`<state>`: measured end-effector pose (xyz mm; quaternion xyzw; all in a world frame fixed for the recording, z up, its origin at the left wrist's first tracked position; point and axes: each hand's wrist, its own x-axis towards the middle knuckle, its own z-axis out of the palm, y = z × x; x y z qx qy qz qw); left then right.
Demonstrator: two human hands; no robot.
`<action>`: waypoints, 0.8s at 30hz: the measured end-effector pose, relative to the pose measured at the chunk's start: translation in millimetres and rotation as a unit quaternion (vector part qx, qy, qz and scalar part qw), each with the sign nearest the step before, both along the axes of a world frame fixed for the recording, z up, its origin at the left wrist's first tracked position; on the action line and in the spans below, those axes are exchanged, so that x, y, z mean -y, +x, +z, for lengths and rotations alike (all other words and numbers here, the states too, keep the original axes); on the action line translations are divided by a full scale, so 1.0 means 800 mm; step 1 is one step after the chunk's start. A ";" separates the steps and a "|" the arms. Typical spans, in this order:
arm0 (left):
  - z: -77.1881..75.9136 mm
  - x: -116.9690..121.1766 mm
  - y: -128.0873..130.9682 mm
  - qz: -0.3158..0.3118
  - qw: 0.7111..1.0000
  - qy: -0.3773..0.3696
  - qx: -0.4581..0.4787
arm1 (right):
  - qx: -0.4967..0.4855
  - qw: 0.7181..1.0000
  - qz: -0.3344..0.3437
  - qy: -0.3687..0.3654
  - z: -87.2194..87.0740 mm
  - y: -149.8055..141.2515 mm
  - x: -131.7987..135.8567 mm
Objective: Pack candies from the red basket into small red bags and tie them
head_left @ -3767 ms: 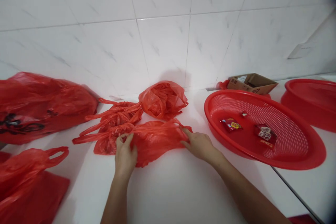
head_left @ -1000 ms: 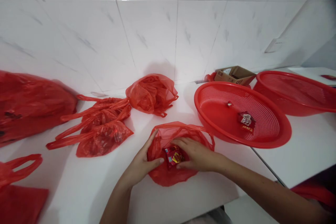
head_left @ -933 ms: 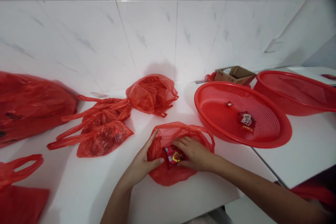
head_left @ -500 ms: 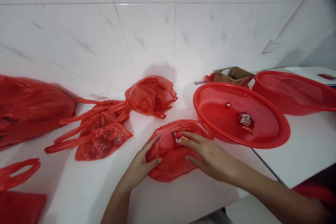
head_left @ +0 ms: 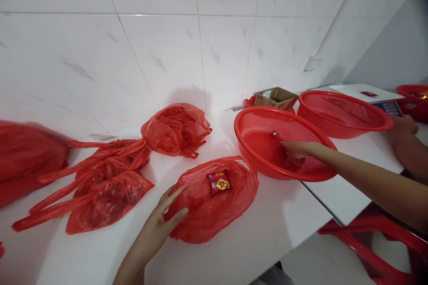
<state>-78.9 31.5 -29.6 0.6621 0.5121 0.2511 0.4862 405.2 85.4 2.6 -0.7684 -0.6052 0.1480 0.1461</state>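
Note:
A thin red plastic bag (head_left: 214, 222) lies with its mouth spread open before me. In it shows a small dark red packet (head_left: 220, 183) with a yellow diamond. At the bag's left rim is my left hand (head_left: 160, 220), open, thumb and fingers apart. My right hand (head_left: 296, 151) reaches down into a red perforated plastic basket (head_left: 254, 160), fingers curled. Whatever they hold is hidden beneath the hand. A tiny pale bit lies on the basket's floor beyond my fingertips.
Knotted red bags (head_left: 107, 187) and a bundled red bag (head_left: 177, 129) lie left. Behind the basket stand a cardboard box (head_left: 276, 98) and a second red basket (head_left: 344, 118). Another person's hand (head_left: 403, 124) is at far right. A red stool (head_left: 377, 249) stands below the table's edge.
My right hand has left the bag and moved right into the basket, where it covers the spot of a dark red packet. The packet in the bag is now uncovered. My view has turned right.

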 end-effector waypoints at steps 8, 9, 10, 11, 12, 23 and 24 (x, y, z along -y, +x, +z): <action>0.006 -0.003 -0.014 0.019 0.999 -0.012 0.025 | -0.081 0.980 0.087 -0.160 0.017 -0.012 -0.003; 0.005 -0.003 -0.017 0.023 0.999 -0.017 0.025 | -0.092 0.980 0.090 -0.154 0.029 -0.015 -0.006; 0.004 -0.003 -0.019 0.027 0.999 -0.022 0.024 | -0.102 0.980 0.096 -0.144 0.042 -0.019 -0.009; 0.003 -0.003 -0.022 0.030 0.999 -0.025 0.021 | -0.111 0.979 0.103 -0.133 0.056 -0.024 -0.010; 0.003 -0.003 -0.025 0.030 0.999 -0.028 0.015 | -0.118 0.979 0.112 -0.124 0.070 -0.032 -0.011; 0.015 0.002 -0.014 -0.044 0.997 -0.062 0.004 | -0.213 0.917 0.313 0.128 0.059 -0.261 0.054; 0.015 0.002 -0.014 -0.034 0.997 -0.064 0.018 | -0.205 0.914 0.327 0.123 0.046 -0.276 0.054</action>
